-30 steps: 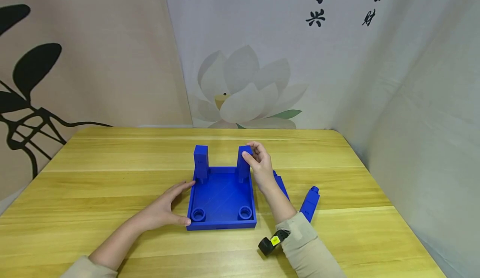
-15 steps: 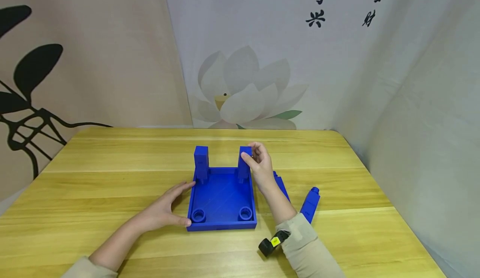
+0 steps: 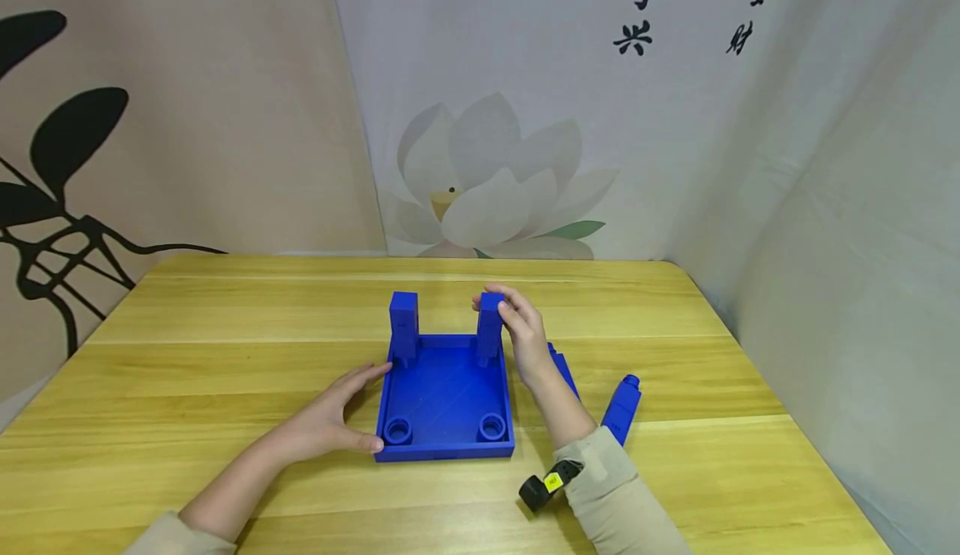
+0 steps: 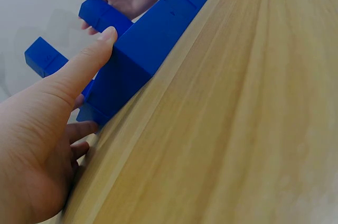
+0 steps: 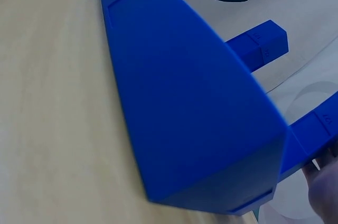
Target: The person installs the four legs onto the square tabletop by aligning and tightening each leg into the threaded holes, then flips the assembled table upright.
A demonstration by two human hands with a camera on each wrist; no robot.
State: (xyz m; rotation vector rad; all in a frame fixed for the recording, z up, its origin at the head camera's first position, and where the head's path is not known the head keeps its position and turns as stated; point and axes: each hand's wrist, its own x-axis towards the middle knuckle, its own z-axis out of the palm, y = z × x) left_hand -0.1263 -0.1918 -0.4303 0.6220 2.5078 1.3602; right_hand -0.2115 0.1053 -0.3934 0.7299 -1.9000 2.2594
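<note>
A square blue tray-like base [image 3: 450, 397] lies on the table, with round sockets [image 3: 491, 427] in its two near corners. Two blue legs stand upright at its far corners: the far-left leg [image 3: 404, 322] and the far-right leg [image 3: 488, 326]. My right hand [image 3: 529, 340] grips the upper part of the far-right leg, thumb on its right side and fingertips behind it. With thumb and fingers spread, my left hand [image 4: 42, 129] rests against the base's left side, the thumb at its near corner. The right wrist view shows the base's side wall [image 5: 179, 86] close up.
Right of the base lie two loose blue legs, one [image 3: 621, 409] with a round peg at its end, the other [image 3: 562, 369] partly behind my right forearm. A black wrist device [image 3: 546, 486] is on that arm. Curtains [image 3: 525, 55] hang behind the wooden table [image 3: 247, 313].
My right fingers have shifted round the far-right leg: the fingertips now show past its left side and the thumb lies at its right edge. The left hand and base stay put.
</note>
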